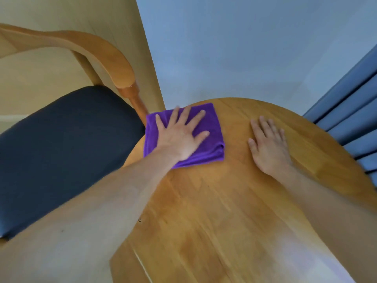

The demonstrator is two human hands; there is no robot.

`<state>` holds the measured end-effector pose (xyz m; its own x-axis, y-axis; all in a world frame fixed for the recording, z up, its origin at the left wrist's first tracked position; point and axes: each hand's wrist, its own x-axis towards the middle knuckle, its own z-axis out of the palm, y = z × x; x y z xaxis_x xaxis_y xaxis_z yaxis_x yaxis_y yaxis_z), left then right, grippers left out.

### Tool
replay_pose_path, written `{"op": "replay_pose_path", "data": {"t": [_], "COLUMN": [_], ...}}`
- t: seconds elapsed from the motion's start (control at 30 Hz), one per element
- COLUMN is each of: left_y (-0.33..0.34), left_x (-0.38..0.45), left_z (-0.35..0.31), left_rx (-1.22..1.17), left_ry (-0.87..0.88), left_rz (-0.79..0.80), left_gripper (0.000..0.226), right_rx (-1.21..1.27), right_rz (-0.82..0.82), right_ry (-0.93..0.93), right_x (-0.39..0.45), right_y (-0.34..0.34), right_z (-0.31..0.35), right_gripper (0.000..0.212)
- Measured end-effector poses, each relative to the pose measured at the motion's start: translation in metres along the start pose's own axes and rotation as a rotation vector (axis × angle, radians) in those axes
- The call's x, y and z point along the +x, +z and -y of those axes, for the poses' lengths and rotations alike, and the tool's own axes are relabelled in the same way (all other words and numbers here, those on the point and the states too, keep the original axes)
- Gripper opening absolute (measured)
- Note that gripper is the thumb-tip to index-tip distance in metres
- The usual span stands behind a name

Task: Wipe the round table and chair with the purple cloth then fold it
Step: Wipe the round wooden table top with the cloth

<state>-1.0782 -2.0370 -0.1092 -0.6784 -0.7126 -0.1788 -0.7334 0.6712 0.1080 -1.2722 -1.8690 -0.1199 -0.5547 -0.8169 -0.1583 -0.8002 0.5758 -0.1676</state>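
While folded square, purple cloth (212, 127) lies under spread left hand (180, 135); right hand (268, 146) flat on round table (214, 201).

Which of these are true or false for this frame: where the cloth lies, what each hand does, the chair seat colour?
1. The purple cloth lies folded on the round table. True.
2. The left hand presses flat on the cloth with spread fingers. True.
3. The right hand pinches a corner of the cloth. False: it rests flat on bare wood, apart from the cloth.
4. The chair has a red seat. False: the seat is black.
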Motion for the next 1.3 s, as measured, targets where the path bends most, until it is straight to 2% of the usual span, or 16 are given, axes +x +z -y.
{"op": "replay_pose_path", "data": {"t": [0.1, 0.2, 0.3, 0.4, 0.5, 0.57, 0.7, 0.8, 0.9, 1.1, 1.3], "left_y": [-0.005, 0.003, 0.014, 0.029, 0.034, 0.029, 0.014, 0.010, 0.011, 0.040, 0.050], "left_x": [0.009, -0.011, -0.057, -0.120, -0.155, -0.149, -0.102, -0.079, -0.087, -0.202, -0.258], "left_z": [0.026, 0.010, -0.025, -0.045, -0.025, 0.006, 0.049, 0.055, 0.051, 0.048, 0.022], "left_rx": [-0.084, -0.078, -0.064, -0.009, 0.066, 0.111, 0.097, -0.009, -0.117, -0.060, -0.012], "left_ry": [-0.199, -0.239, -0.114, 0.117, 0.318, 0.351, 0.132, -0.103, -0.260, -0.416, -0.380], "left_rz": [0.038, 0.015, -0.026, -0.051, -0.036, -0.041, -0.025, -0.039, -0.069, -0.151, -0.090], "left_gripper": [0.068, 0.071, 0.071, 0.069, 0.069, 0.069, 0.070, 0.072, 0.073, 0.073, 0.071], "right_rx": [0.007, -0.005, -0.007, -0.010, -0.023, -0.031, -0.040, -0.049, -0.034, -0.046, -0.061], "right_rz": [0.036, 0.061, 0.056, 0.037, 0.013, 0.008, 0.046, 0.054, 0.071, 0.071, 0.074], "right_ry": [-0.001, -0.006, -0.002, 0.005, 0.002, 0.001, -0.005, -0.008, -0.016, -0.008, 0.001], "right_x": [0.002, 0.002, 0.001, 0.000, 0.000, 0.000, 0.001, 0.003, 0.002, 0.002, 0.002], "right_y": [-0.001, -0.003, -0.001, 0.000, 0.002, 0.002, 0.001, 0.002, 0.000, 0.001, 0.001], "right_z": [-0.002, -0.003, -0.002, -0.002, -0.002, 0.000, -0.002, -0.004, -0.006, -0.004, -0.005], "right_gripper": [0.059, 0.059, 0.059, 0.059, 0.059, 0.058, 0.058, 0.059, 0.059, 0.059, 0.060]}}
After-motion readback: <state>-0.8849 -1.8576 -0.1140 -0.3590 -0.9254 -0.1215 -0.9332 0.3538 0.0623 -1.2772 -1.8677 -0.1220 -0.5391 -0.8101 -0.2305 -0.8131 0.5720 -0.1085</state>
